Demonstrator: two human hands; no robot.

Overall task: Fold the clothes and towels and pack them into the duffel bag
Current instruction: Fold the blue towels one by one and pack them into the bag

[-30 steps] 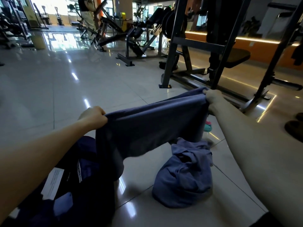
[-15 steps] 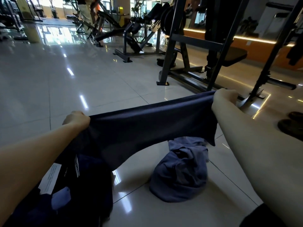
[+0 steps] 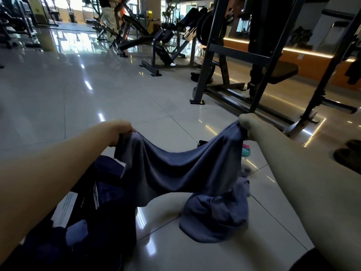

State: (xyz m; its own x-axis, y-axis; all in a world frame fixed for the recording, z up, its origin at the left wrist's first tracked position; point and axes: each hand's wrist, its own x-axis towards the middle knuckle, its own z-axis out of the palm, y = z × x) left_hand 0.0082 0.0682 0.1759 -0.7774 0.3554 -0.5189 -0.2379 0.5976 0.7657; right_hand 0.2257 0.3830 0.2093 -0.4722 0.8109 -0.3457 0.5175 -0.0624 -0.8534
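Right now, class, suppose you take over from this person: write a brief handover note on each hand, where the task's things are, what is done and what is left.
Left hand: grips one top corner of the blue-grey towel.
Right hand: grips the other top corner; the towel hangs between them, sagging in the middle.
Duffel bag: on the floor at lower left, beneath the left forearm; contents too dark to tell.
Crumpled cloth: unfolded heap on the floor, lower right of the towel.
Done: towel lifted and spread. Left: fold and pack it, then the heap.
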